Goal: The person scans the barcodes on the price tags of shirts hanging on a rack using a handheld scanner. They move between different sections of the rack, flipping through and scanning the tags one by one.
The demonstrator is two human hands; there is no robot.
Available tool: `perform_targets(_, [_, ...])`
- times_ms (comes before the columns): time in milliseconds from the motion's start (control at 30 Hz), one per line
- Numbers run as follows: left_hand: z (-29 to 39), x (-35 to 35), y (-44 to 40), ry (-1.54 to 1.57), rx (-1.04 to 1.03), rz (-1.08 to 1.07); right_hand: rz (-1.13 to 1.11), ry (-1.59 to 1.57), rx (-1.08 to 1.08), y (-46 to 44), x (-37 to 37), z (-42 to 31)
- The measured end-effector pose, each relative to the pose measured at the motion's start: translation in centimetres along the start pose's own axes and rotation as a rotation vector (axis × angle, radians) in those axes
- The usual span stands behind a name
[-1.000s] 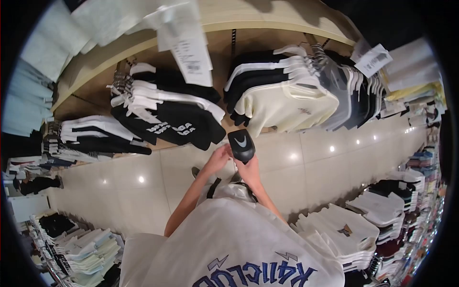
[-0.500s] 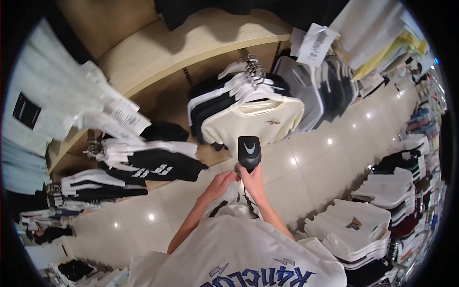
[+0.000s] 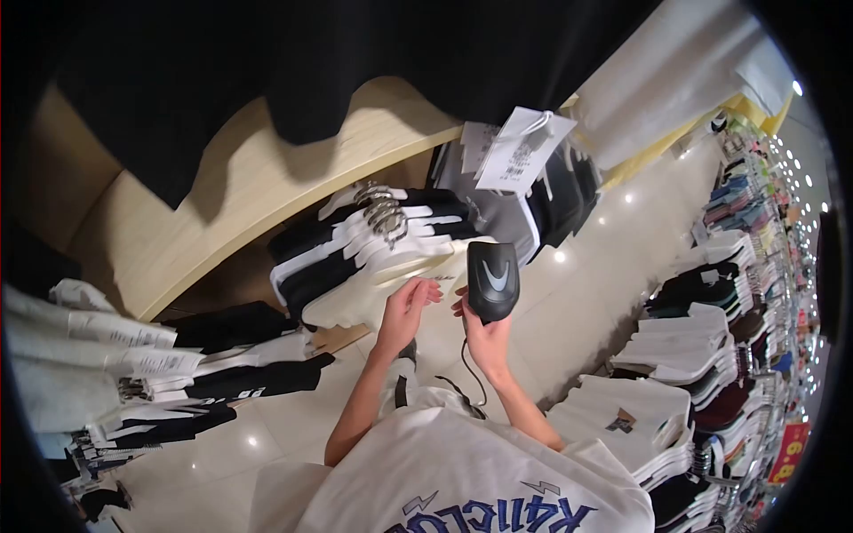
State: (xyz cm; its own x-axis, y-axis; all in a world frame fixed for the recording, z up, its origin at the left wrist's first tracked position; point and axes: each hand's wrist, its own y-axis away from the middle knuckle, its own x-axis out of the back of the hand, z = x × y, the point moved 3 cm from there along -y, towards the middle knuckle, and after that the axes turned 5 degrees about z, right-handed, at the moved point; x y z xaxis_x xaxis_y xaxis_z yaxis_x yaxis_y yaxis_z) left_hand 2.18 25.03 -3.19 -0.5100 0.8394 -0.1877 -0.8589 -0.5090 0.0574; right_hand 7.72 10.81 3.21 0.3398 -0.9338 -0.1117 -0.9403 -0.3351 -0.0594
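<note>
The right hand has its grip round the black scanner near the cream shirt, the left hand loosely spread, empty, and that dangling cord could snag if swung into the hangers.

Lower middle, upside down: "K411CL…" on the worn white T-shirt; lower right, a red sign, perhaps "6.8".

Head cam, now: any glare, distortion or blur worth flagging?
Head view: the wooden shelf edge bows and the picture corners go black, fisheye-like; head view: bright glare spots on the floor; head view: wavy shadows across the shelf; head view: scanner outline fairly crisp, but fine print on the tag above is unreadable.
</note>
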Motion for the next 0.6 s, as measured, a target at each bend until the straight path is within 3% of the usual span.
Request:
perform_targets(233, [5.9, -4.2, -4.5, 0.088, -0.088, -0.135, 0.078, -0.038, 0.054, -3.5, 1.3, -3.2])
perform_targets(467, [10.3, -5.7, -6.9, -0.019, -0.225, -0.005, 0.053, -0.08, 0.01, -5.8, 2.6, -3.6])
perform_targets(600, [11.8, -7.4, -7.9, -0.014, -0.26, 0.138, -0.071, -0.068, 0.01, -7.5, 4.0, -3.7])
